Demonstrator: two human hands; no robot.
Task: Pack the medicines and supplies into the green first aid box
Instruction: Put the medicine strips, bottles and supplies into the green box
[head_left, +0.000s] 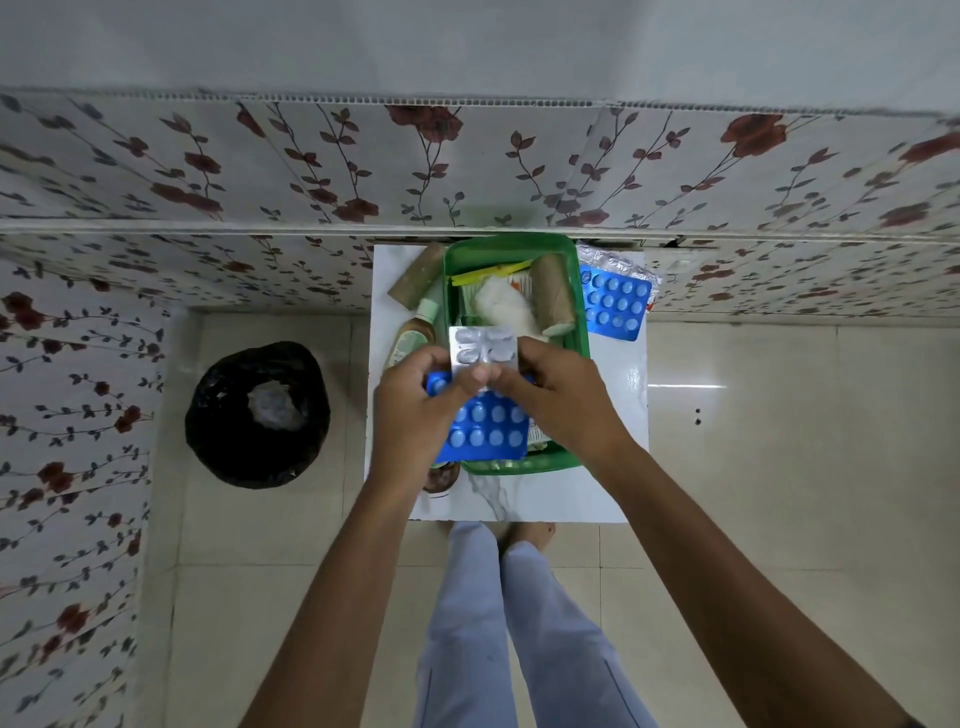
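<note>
While both hands meet above the near half of the green first aid box (582, 332), the head view shows the left hand (415, 410) and the right hand (563, 395) pinching a silver blister strip (484, 351) between thumbs and fingertips, with a blue blister pack (485, 428) held beneath it; which hand bears the blue pack I cannot tell. The box sits on a small white table (613, 488) and already holds a cardboard roll (556, 299), a white gauze wad (501, 306) and a yellow packet (488, 274).

Left to pack, by my reading: a second blue blister pack (615, 306) over a foil strip (613, 262) just right of the box, plus a brown roll (418, 280) and a green bottle (413, 338) along its left side.

To do this step well, stack the strips flat, lower them onto the free near floor of the box, and let go only once they lie level.
</note>
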